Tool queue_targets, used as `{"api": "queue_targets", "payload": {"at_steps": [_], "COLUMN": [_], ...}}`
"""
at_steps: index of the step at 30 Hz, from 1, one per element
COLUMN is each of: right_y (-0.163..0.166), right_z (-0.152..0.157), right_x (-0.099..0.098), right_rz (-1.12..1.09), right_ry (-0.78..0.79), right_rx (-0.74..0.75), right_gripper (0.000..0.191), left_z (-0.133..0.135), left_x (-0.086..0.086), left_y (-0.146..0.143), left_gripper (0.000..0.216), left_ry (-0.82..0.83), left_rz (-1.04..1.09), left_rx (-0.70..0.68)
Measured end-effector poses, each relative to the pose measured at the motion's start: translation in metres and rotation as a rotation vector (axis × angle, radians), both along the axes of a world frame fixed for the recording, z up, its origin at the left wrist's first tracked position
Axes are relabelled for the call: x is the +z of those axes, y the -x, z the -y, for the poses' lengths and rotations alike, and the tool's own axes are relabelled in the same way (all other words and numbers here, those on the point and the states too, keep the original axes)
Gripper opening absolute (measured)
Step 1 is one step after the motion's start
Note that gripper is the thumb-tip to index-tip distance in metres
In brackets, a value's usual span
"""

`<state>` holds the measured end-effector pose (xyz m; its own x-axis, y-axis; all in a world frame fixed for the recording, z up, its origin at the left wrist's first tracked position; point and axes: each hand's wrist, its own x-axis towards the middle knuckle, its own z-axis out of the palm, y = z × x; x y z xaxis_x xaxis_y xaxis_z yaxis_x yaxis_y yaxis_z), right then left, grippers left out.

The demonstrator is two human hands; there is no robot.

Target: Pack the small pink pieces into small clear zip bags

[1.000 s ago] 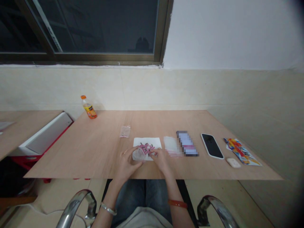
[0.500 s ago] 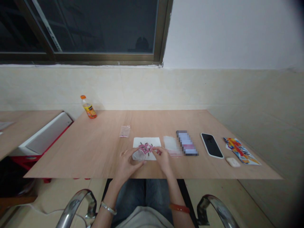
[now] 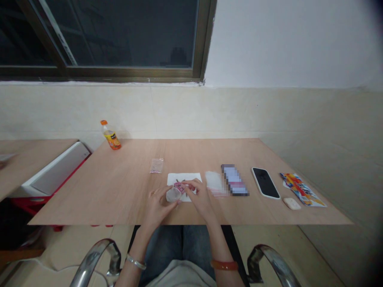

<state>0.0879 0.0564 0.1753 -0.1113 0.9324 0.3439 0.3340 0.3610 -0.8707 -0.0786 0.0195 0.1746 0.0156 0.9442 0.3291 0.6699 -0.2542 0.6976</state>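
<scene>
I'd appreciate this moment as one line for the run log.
left hand: holds translucent cup | right hand: at pink pieces | under them: white paper

A slim silver bangle (image 3: 136, 262) circles the left arm (image 3: 140, 243), a glossy orange-red bangle (image 3: 224, 265) the right arm (image 3: 218, 243). The left hand (image 3: 157, 209) wears a small ring (image 3: 154, 193), perhaps gold, above blue jeans (image 3: 167, 243) and a pale top (image 3: 182, 275).

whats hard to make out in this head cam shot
All in the head view:
- translucent object in the left hand: fingers wrap it, so cup or bag can't be told.
- pink pieces: partly under the right hand, too small to count.
- printed item: pixelated, unreadable.
- small clear bag: contents too small to identify.
</scene>
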Motion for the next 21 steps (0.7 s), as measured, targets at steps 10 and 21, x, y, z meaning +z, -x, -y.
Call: {"api": "queue_targets", "payload": {"at_steps": [10, 21], "right_y": [0.000, 0.001], "right_z": [-0.015, -0.017], "right_x": [-0.071, -0.084], "right_rz": [0.338, 0.262], "right_ry": [0.110, 0.085], "right_rx": [-0.049, -0.074], "right_gripper": [0.012, 0.010], "left_z": [0.000, -0.001], "left_x": [-0.004, -0.008], "left_y": [0.005, 0.005], "left_gripper": [0.041, 0.042], "left_ry": [-0.014, 0.011], "left_rz": [0.013, 0.020], "left_rx": [0.029, 0.027]}}
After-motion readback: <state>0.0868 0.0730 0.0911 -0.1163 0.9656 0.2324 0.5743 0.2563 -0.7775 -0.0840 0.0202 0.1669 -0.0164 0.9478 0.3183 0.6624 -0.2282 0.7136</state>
